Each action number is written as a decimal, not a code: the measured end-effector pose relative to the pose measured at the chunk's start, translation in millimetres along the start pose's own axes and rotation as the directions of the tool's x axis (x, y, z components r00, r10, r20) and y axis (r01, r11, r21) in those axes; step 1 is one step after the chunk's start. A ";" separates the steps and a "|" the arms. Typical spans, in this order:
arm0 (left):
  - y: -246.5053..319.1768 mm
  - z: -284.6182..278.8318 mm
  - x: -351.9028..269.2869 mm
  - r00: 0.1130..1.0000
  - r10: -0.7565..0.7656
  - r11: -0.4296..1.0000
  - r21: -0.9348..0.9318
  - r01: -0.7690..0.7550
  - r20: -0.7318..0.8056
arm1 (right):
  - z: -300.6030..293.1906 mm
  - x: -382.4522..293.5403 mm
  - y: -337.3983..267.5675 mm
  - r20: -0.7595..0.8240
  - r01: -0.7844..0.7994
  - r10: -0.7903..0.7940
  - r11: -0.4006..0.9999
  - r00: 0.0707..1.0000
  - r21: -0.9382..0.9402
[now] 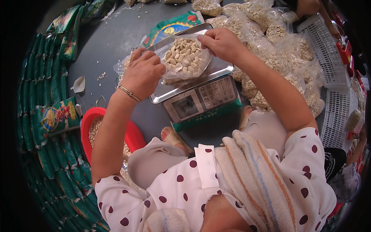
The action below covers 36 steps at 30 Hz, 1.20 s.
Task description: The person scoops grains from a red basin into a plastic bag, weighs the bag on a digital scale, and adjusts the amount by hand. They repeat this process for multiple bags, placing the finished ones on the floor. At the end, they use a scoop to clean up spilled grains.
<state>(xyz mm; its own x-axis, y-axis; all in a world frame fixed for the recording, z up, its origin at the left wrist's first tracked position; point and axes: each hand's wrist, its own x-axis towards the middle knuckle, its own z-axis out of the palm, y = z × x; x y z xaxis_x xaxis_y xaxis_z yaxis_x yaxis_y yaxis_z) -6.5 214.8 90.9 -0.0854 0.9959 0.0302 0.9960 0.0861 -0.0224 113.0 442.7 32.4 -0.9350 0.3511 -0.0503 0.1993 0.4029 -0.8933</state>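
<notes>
A clear plastic bag of pale beans (185, 56) lies on the steel tray (216, 71) of a digital scale (200, 98). My right hand (221, 43) pinches the bag's upper right edge between thumb and fingers. At the bag's left side is my left hand (145, 72), its fingers bent over the loose plastic; its fingertips are partly hidden, so its grip is unclear. Another clear bag with beans (126, 62) shows partly behind my left hand. A green printed package (174, 26) lies beyond the tray, and green packaging is under the scale.
Many filled bean bags (272, 61) are heaped at the right, beside white plastic baskets (327, 49). A red basin (133, 136) of beans stands at the left, near a white scoop-like piece (78, 84) and rows of green packages (43, 75). Other people's arms show at the far right.
</notes>
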 end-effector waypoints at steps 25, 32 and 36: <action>0.4 84.1 106.1 0.916 -0.176 0.955 -0.164 0.248 0.360 | 9.5 0.0 7.8 -0.073 0.073 -0.058 0.975 0.996 0.209; -20.9 76.7 78.2 0.975 -0.199 0.719 -0.661 0.214 0.099 | 1.8 -6.2 -1.4 -0.003 -0.056 0.061 0.942 0.998 0.332; -14.0 38.7 67.2 0.911 -0.341 0.287 -0.898 0.334 0.230 | 0.6 -6.0 -2.1 0.002 -0.067 0.070 0.947 0.998 0.315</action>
<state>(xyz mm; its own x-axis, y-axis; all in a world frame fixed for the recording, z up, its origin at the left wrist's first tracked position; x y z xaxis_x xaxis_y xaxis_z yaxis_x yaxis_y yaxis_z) -27.1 281.6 54.6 -0.4232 0.8848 -0.1949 0.2801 0.3324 0.9006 117.9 439.2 34.2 -0.9192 0.3770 -0.1135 0.1590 0.0918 -0.9830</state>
